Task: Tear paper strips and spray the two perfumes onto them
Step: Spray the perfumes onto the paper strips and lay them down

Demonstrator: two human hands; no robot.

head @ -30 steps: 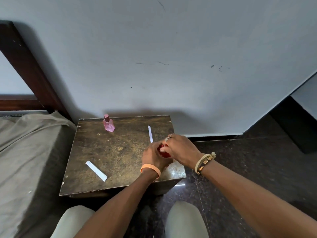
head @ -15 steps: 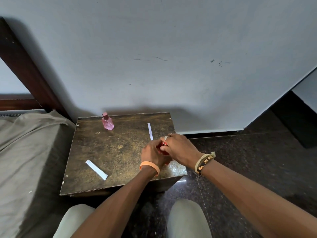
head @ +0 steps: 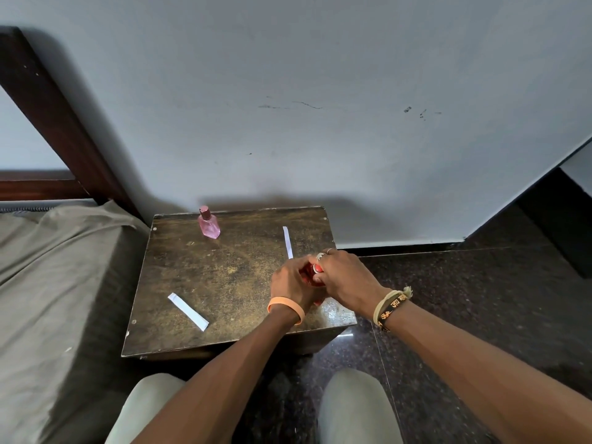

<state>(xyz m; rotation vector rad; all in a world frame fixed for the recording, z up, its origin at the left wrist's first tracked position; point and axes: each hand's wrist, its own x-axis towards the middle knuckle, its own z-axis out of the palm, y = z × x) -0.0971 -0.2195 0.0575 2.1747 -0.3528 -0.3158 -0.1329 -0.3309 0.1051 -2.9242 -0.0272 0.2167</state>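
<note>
- Two hands are meeting over the front right part of the table (head: 230, 277). The left hand (head: 293, 283) is wrapping its curled fingers round a small red bottle (head: 315, 273), and the right hand (head: 347, 277) is curling over the top of it, fingertips pinching there.
- Both hands are working close to the table's right edge, so a slip while twisting or pulling at the top could be sending the bottle onto the hard floor.
- Spraying from here could be missing the paper, since one paper strip (head: 287, 242) is lying toward the table's back right and the other strip (head: 188, 311) toward its front left, neither under the nozzle.
- Standing upright at the table's back edge, a pink bottle (head: 209, 224) is wearing its cap; its fill level cannot be told.
- Fingers are hiding what is inside the red bottle.
</note>
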